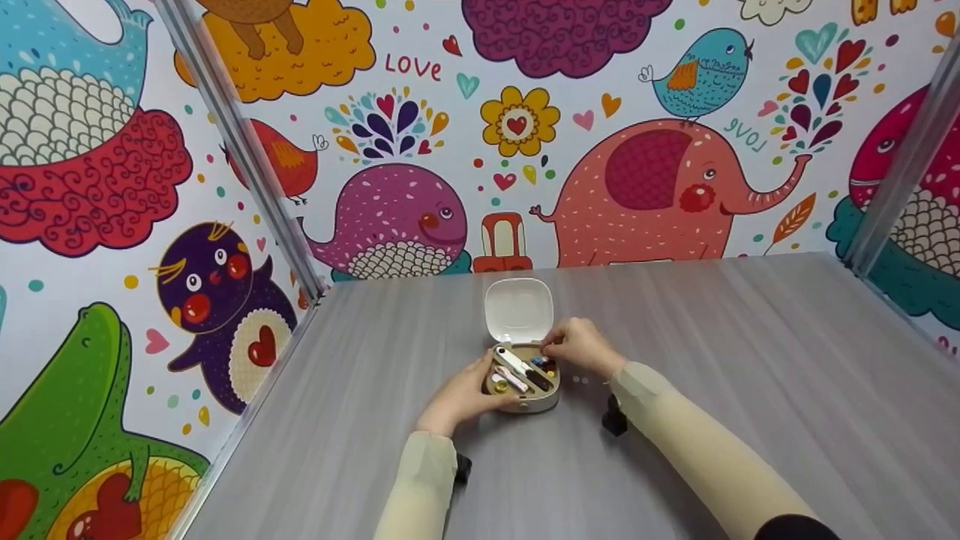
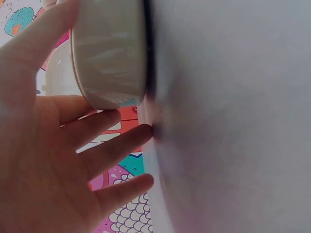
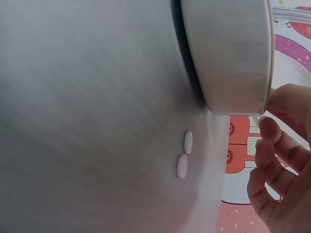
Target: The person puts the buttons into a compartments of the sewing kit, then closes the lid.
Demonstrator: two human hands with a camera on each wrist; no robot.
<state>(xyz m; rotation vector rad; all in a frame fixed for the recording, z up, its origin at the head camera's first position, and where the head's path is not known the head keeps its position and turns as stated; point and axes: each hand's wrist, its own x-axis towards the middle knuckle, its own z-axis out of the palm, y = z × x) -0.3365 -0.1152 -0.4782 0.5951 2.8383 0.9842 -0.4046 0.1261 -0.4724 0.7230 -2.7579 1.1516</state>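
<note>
A small cream sewing kit box stands on the table with its white lid raised at the back. Inside lie a slim white-and-black tool, a pale pink-and-white tool and several small coloured thread spools. My left hand grips the box from the left, thumb along the front, fingers spread along the side. At the back right rim is my right hand, its thumb and index tips close together over the compartment; I cannot tell whether they pinch anything.
Two small buttons, one white and one pink, lie on the grey table just right of the box. Cartoon-printed walls stand behind and on both sides, with metal posts at the corners.
</note>
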